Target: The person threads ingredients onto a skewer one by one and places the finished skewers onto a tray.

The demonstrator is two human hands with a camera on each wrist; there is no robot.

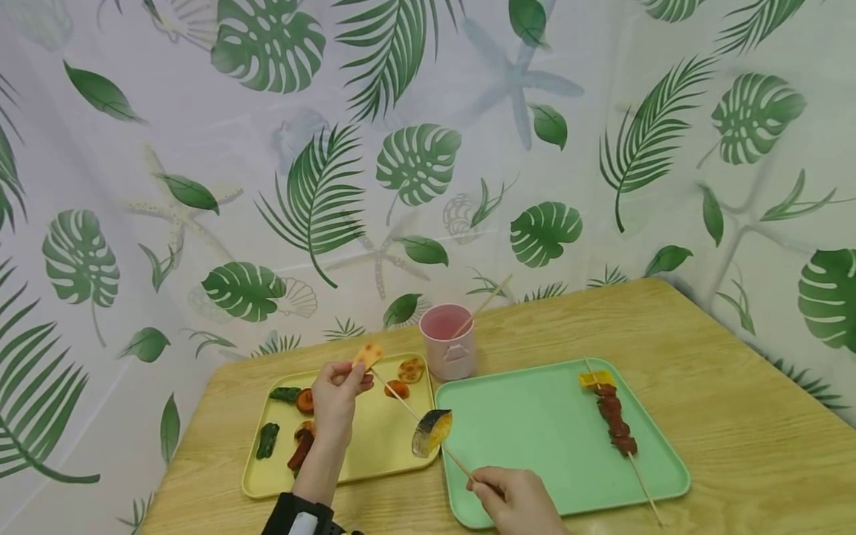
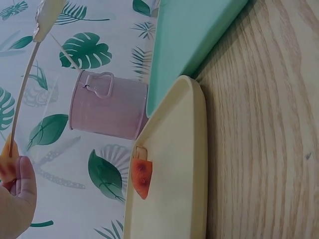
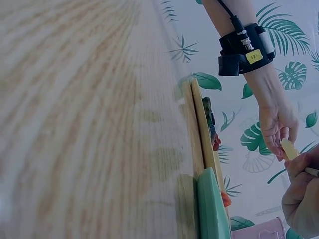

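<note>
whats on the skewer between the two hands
In the head view, one yellow, dark-skinned food chunk sits on the skewer between the left hand, pinching an orange piece, and the right hand.

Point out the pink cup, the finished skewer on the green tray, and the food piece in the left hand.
pink cup (image 1: 449, 343): head view, front wall.
finished skewer (image 1: 615, 416): head view, dark red pieces.
food piece (image 1: 368, 355): head view, its orange-yellow face above the left hand (image 1: 337, 394).
</note>
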